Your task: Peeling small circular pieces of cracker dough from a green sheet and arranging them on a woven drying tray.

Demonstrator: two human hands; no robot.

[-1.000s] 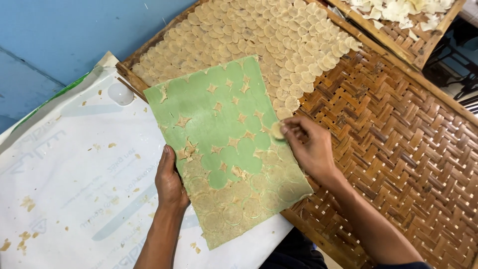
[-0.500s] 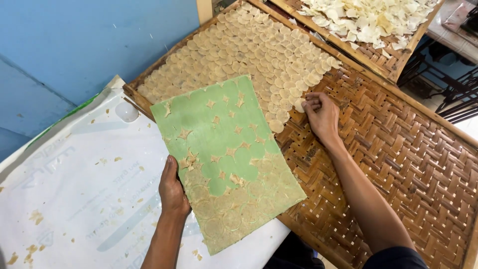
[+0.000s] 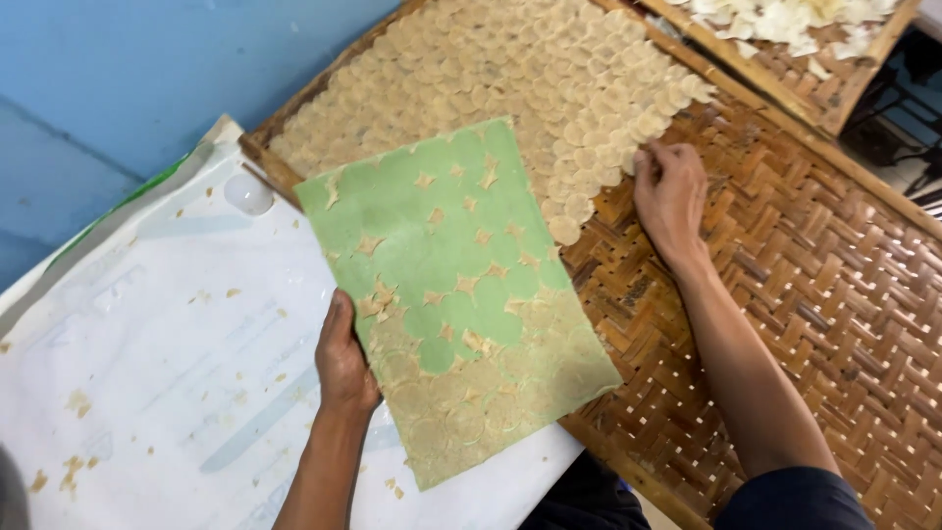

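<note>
Green board [image 3: 461,285] overlaps woven tray [image 3: 785,294] — discs [image 3: 530,88] behind.

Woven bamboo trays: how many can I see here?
2. One large woven tray under the right hand, half covered with pale discs; a second tray at the top right corner, partly cut off.

The one head camera is looking down from close above, facing the woven tray [image 3: 785,294] and white sheet [image 3: 147,393].
</note>
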